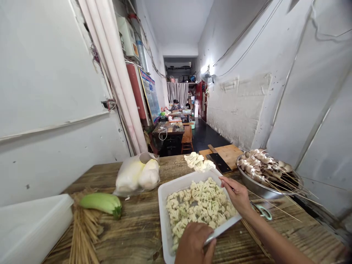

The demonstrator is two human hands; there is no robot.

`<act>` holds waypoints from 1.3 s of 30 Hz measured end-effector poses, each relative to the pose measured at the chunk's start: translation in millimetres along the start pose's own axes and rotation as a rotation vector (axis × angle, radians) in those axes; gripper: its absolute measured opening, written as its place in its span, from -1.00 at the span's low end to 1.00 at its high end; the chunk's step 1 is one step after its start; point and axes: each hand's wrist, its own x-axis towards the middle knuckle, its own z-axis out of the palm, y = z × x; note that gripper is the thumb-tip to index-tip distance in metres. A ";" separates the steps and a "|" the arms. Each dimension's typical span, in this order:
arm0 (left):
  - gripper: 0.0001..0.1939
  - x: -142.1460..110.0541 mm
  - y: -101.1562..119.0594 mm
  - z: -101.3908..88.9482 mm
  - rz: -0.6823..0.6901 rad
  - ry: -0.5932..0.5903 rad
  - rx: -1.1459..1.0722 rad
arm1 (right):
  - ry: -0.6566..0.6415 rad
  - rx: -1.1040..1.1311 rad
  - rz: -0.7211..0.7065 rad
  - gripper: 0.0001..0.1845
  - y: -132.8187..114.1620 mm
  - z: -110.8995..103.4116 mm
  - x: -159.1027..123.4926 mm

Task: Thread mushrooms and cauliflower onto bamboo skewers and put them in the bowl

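In the head view, a white plastic tray (161, 216) full of cut cauliflower florets (207, 200) stands on the wooden table. My left hand (194, 242) is closed on the tray's near rim, thumb outside. My right hand (236, 194) is closed by the far right corner, its fingertips pinched. A cauliflower skewer (199, 162) runs from the florets beyond the tray to this hand, its thin stick partly hidden by the fingers. Scissors (262, 211) with pale green handles lie right of my right wrist.
A metal bowl (264, 190) of mushroom skewers stands right, near a cleaver (219, 162) and cutting board (229, 154). Left are a bagged white item (129, 176), a green gourd (100, 202), loose skewers (82, 234) and a white bin (41, 216). A person (176, 105) sits far back.
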 end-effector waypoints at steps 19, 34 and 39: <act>-0.83 3.3 3.9 -5.0 -0.065 -0.012 0.017 | 0.001 0.066 0.039 -0.77 -0.8 -1.2 -0.6; -0.84 4.1 7.7 -8.7 -0.070 -0.004 -0.021 | -0.020 0.062 0.077 -0.76 -2.7 0.4 1.7; -0.84 4.4 9.0 -9.6 -0.083 -0.021 -0.028 | -0.016 0.058 0.108 -0.76 -1.6 0.6 -1.9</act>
